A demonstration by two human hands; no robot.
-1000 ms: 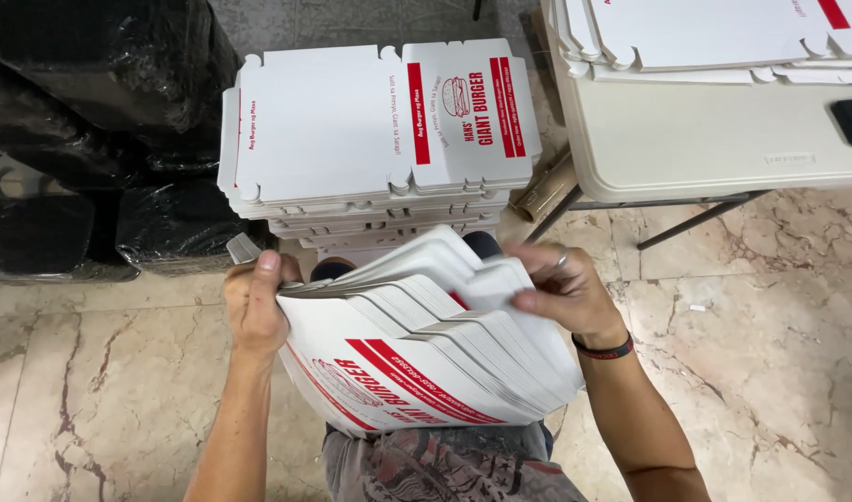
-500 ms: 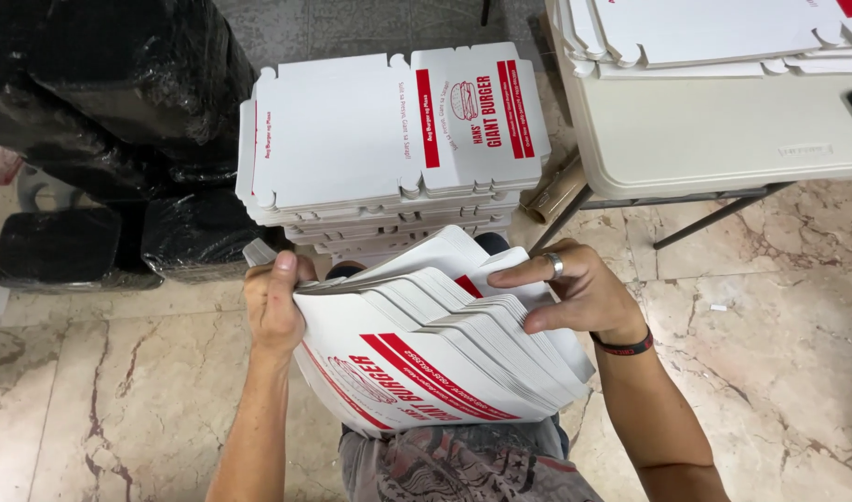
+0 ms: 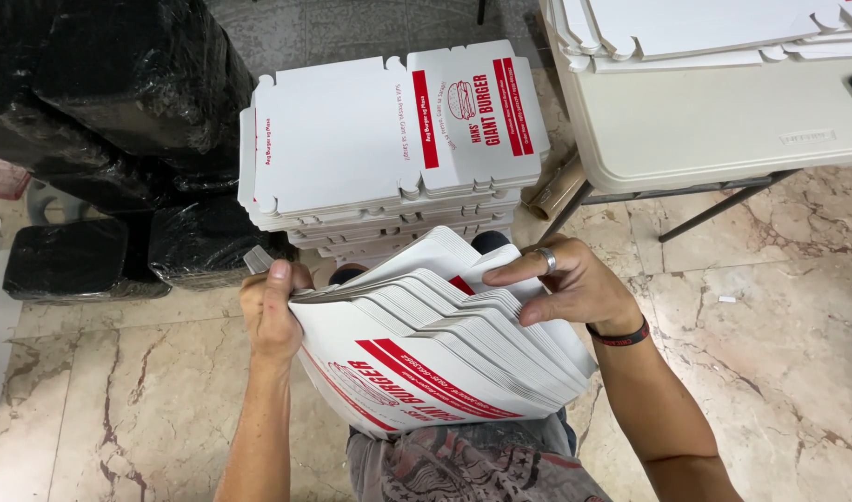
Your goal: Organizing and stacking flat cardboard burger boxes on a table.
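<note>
Leftmost, black wrapped bundles (image 3: 119, 102) sit on the marble floor (image 3: 100, 409), well apart from the work. Next, the left hand (image 3: 272, 311) clamps the left edge of a fanned sheaf of flat box blanks (image 3: 435, 372), thumb on top and fingers curled under, pinching the edges together. That sheaf is held in front of the person's lap, above the patterned shirt (image 3: 463, 469). Its long axis runs from the left hand's pinch down and right toward the lower right corner, where the sheets splay out like a deck. White with red stripes; printed face turned toward the camera at the bottom.

Behind it, just beyond the hands, a tall stack of the same blanks (image 3: 389, 130) lies flat on the floor, long side left to right.

Right side: the right hand (image 3: 575, 288) rests on the upper right of the fan, fingers spread and slightly bent, fingertips touching the sheet edges, not gripping around them. Ring and dark wristband visible. So the right hand is nearer the loose splayed end, the left holds the bound end. Far right, a folding table (image 3: 714, 139) carries more blanks.
</note>
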